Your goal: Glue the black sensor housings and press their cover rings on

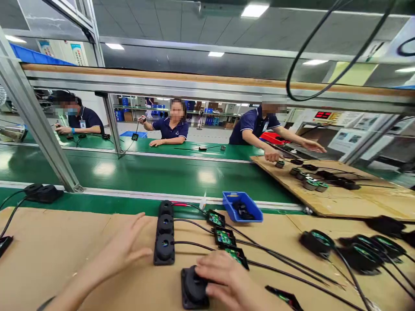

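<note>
My right hand point(227, 278) rests on a black square housing point(193, 288) with a round knob, fingers curled over its right side, at the near edge of the cardboard sheet point(65, 250). My left hand point(125, 248) hovers open, fingers spread, just left of a row of three black round housings point(165, 237). From that row, black cables run right to three open units showing green circuit boards point(224, 236). A further open unit point(285, 298) lies to the right of my right hand.
A blue bin point(243, 206) stands behind the boards by the green conveyor belt point(145, 172). More wired black units point(356, 252) lie at right. A cardboard tray point(340, 194) with parts sits on the belt; a person reaches onto it. Two more people sit opposite.
</note>
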{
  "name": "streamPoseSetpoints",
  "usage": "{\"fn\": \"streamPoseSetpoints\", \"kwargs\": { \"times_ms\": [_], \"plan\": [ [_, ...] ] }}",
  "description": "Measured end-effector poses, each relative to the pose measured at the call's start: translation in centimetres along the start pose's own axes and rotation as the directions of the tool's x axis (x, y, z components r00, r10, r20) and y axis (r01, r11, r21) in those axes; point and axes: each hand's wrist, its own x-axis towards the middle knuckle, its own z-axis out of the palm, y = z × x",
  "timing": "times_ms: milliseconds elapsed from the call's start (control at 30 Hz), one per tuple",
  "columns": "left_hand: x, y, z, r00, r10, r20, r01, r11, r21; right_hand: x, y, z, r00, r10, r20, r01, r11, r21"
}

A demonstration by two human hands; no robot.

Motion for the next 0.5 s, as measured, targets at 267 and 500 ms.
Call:
{"fn": "streamPoseSetpoints", "kwargs": {
  "times_ms": [267, 500],
  "plan": [
    [0.1, 8.0, 5.4, 0.993, 0.089, -0.083, -0.080, 0.992, 0.099, -5.8, 6.2, -8.2, 0.898, 0.419, 0.134, -0.409, 0.907, -0.099],
    [-0.9, 15.0, 7.7, 0.985, 0.135, 0.106, -0.143, 0.988, 0.063, -18.4, 6.7, -6.7, 0.934, 0.358, -0.009, -0.356, 0.927, -0.121]
  ]
}}
